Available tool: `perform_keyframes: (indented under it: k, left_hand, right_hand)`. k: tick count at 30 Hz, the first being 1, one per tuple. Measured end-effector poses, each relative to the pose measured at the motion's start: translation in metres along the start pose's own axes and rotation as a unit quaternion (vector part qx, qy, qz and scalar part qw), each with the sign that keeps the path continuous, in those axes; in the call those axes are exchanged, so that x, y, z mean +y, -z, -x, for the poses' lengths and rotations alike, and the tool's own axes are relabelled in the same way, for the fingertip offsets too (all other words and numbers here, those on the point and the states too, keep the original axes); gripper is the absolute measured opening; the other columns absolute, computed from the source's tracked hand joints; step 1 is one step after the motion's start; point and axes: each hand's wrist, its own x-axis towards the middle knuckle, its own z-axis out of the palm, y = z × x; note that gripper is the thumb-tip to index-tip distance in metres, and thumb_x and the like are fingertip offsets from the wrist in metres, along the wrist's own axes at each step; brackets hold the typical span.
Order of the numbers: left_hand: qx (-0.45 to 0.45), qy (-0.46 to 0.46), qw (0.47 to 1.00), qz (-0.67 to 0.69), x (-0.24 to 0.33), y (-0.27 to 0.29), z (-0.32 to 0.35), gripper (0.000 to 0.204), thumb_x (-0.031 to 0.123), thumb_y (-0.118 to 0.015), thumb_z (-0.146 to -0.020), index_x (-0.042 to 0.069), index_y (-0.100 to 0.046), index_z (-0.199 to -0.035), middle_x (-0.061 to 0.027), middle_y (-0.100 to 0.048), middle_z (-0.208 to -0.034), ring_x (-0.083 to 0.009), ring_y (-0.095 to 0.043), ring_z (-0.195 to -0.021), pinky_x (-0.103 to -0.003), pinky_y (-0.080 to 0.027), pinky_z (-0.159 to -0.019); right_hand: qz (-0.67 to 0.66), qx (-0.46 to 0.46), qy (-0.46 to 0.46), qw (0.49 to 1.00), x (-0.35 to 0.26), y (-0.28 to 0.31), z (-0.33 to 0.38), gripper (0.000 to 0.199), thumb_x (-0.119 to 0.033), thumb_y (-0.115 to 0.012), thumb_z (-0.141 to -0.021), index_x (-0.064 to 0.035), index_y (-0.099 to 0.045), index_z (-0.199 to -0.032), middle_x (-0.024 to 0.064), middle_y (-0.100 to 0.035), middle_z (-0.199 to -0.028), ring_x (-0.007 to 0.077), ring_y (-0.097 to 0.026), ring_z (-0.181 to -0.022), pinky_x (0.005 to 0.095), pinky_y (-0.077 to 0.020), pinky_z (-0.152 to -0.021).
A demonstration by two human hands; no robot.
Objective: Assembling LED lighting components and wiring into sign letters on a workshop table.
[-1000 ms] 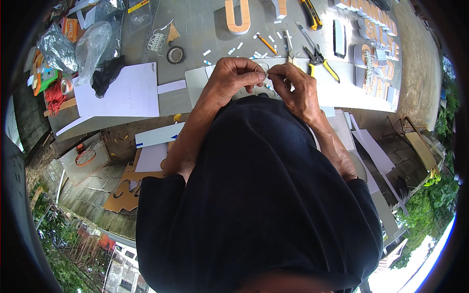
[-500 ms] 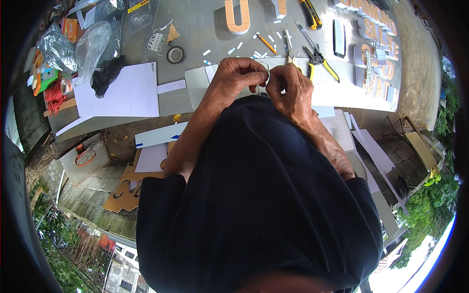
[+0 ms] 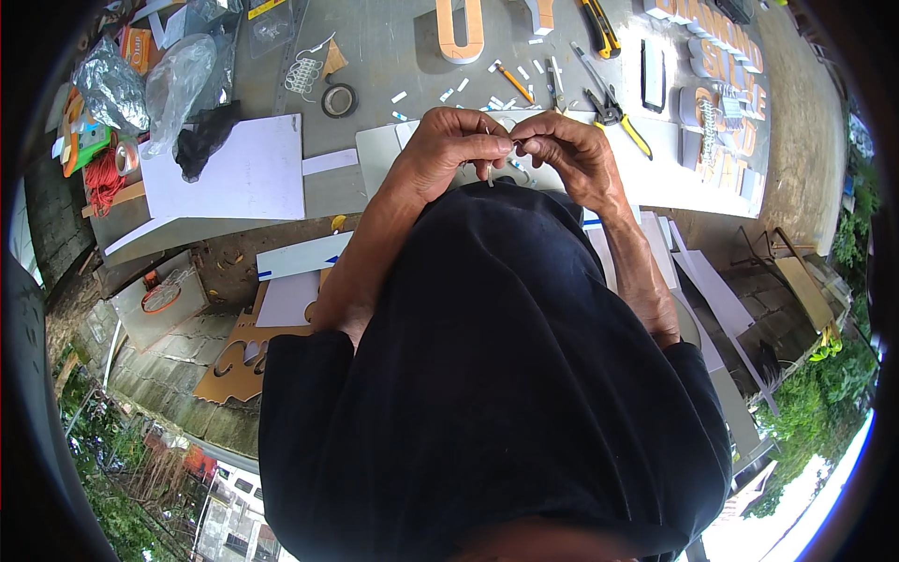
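My left hand (image 3: 440,155) and my right hand (image 3: 582,157) meet fingertip to fingertip over a white sheet at the near table edge. Both are closed in a pinch on a thin wire (image 3: 490,177), whose pale end hangs below the left fingers; its exact grip point is hidden. A small white-and-blue strip (image 3: 519,166) shows between the hands, close to my dark shirt. Beyond the fingers lie scissors (image 3: 559,89), an orange pencil (image 3: 514,84) and several small white pieces (image 3: 447,96). Yellow-and-black wire pliers (image 3: 623,124) rest near my right hand.
A black tape roll (image 3: 339,86) and coiled white wire (image 3: 302,77) lie left of centre. Plastic bags (image 3: 178,89) and a white board (image 3: 248,173) occupy the left side. Block letters (image 3: 459,47), a box cutter (image 3: 600,28) and a dark-framed phone-like object (image 3: 643,77) lie farther back.
My right hand has turned and shifted outward, its fingers now reaching left to my left fingertips. The wire end and white-and-blue strip have come into sight below the hands.
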Motion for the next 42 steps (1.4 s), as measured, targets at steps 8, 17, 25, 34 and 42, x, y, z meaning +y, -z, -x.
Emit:
perform_keyframes:
  k: [8,17,25,34,42]
  left_hand:
    - [-0.010,0.001,1.000,-0.017,0.000,0.001,0.000,0.013,0.010,-0.072,-0.085,-0.002,-0.072,-0.091,-0.0090,-0.068,-0.075,-0.0138,-0.063,-0.065,-0.027,-0.052,-0.058]
    - [-0.017,-0.004,1.000,-0.021,0.001,-0.002,0.001,0.012,0.010,-0.072,-0.086,-0.001,-0.072,-0.090,-0.0086,-0.068,-0.075,-0.0138,-0.063,-0.066,-0.027,-0.051,-0.059]
    - [0.003,-0.015,0.999,-0.051,0.001,0.002,0.000,0.012,0.009,-0.074,-0.086,-0.001,-0.073,-0.093,-0.0092,-0.070,-0.080,-0.0148,-0.066,-0.075,-0.030,-0.052,-0.064]
    - [0.006,0.002,0.999,-0.043,0.003,0.000,0.002,0.011,0.008,-0.074,-0.085,-0.001,-0.073,-0.092,-0.0092,-0.070,-0.081,-0.0148,-0.066,-0.076,-0.029,-0.052,-0.063]
    - [0.036,-0.014,0.995,-0.089,0.004,-0.002,0.002,0.014,0.009,-0.076,-0.084,-0.001,-0.074,-0.094,-0.0083,-0.071,-0.083,-0.0133,-0.065,-0.077,-0.029,-0.052,-0.067]
  right_hand:
    - [0.006,-0.004,0.028,1.000,0.002,0.002,-0.005,0.015,-0.013,-0.072,-0.087,-0.0046,-0.074,-0.100,0.0056,-0.072,-0.093,0.0159,-0.069,-0.088,0.0326,-0.0565,-0.077]
    - [-0.003,-0.031,0.062,0.998,0.004,0.007,-0.008,0.015,-0.016,-0.070,-0.091,-0.0023,-0.071,-0.097,0.0063,-0.070,-0.089,0.0154,-0.067,-0.080,0.0317,-0.0558,-0.070]
    - [0.012,-0.019,0.029,0.999,0.003,0.005,-0.008,0.015,-0.015,-0.068,-0.093,-0.0010,-0.069,-0.099,0.0060,-0.068,-0.084,0.0131,-0.064,-0.071,0.0290,-0.0539,-0.065]
    - [0.059,-0.011,0.024,0.998,0.002,0.005,-0.006,0.012,-0.011,-0.069,-0.092,-0.0008,-0.071,-0.098,0.0067,-0.071,-0.083,0.0161,-0.068,-0.074,0.0301,-0.0539,-0.066]
    - [0.178,0.028,0.097,0.979,-0.008,0.002,-0.006,0.010,-0.001,-0.068,-0.085,-0.0014,-0.069,-0.095,0.0083,-0.071,-0.087,0.0199,-0.069,-0.075,0.0324,-0.0540,-0.068]
